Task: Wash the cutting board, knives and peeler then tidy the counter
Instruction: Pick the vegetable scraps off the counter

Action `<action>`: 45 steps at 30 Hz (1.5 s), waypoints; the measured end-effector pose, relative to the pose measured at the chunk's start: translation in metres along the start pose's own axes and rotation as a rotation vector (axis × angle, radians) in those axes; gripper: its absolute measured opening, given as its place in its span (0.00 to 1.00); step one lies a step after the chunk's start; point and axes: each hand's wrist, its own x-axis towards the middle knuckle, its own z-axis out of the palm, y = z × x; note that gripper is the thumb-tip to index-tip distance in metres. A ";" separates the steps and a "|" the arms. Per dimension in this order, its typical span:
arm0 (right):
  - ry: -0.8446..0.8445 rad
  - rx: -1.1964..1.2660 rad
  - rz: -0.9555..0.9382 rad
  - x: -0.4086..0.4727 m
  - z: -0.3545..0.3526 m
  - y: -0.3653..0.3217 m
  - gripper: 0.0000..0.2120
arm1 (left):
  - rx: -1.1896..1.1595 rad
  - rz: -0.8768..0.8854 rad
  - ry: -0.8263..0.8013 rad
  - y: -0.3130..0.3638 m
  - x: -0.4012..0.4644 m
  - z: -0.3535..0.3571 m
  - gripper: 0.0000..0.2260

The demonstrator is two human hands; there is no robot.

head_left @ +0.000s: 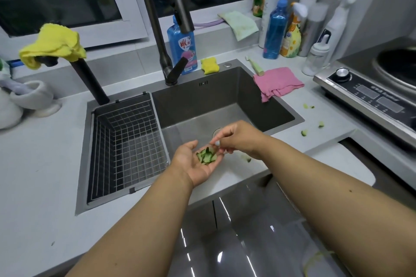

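Two hands over sink (225, 101): left hand (198, 164) cupped flat, holding peels (206, 156); right hand (236, 136) fingers pinching one.

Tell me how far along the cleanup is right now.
Done: no board, knives or peeler are in view, so their washing can't be judged. In hand: the left hand cups green peel scraps over the sink while the right hand pinches at them. Left: loose scraps on the counter and one in the sink.

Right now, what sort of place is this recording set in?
Most likely a home kitchen: a steel sink with a tall faucet set in a counter, a cooktop at right, and dish-soap bottles along the window.
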 end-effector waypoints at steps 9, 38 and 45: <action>0.191 -0.763 0.255 -0.005 -0.036 0.049 0.08 | 0.039 0.048 0.050 -0.003 0.011 0.005 0.21; 0.616 -0.503 0.304 -0.023 -0.185 0.115 0.04 | 0.101 -0.056 -0.055 -0.085 0.094 0.103 0.19; 0.361 -0.739 0.361 -0.008 -0.186 0.113 0.09 | 0.147 -0.038 -0.011 -0.094 0.107 0.128 0.20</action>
